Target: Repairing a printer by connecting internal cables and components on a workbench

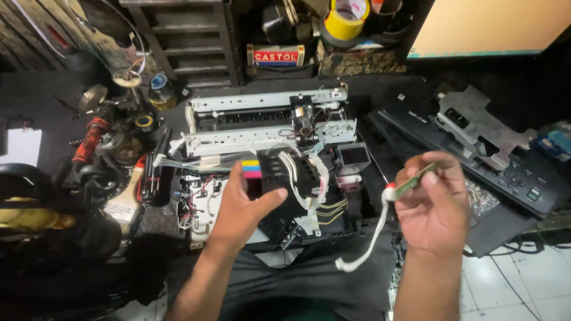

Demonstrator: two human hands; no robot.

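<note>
Person seated at a cluttered dark worktop (pixel 35 95), a stripped printer chassis (pixel 267 119) directly in front of them. Left hand (pixel 241 205) is closed around the black ink-cartridge carriage (pixel 279 178), thumb out to the right along its front face, fingers wrapped behind; the carriage carries a small label of yellow, magenta and cyan stripes (pixel 251 168) just above the thumb web. The carriage sits over the lower part of the chassis, near its middle, with white ribbon cables (pixel 303 178) looping around its right side. Right hand (pixel 431 202) is raised to the right, well apart from the chassis, pinching a small green circuit board (pixel 414 180) between thumb and fingertips. A white flat cable (pixel 369 241) hangs from the board's left end and curves down towards the person's lap; whether its free end still joins anything is hard to tell from here. To the right of the chassis lies the removed black control panel (pixel 511 178) with its buttons, and a grey metal bracket (pixel 482 128) rests above it. On the left: a red-handled tool (pixel 89 139) and assorted clutter. At the back, a roll of yellow tape (pixel 344 21) on a shelf. Pale floor tiles (pixel 523 285) show at lower right.
</note>
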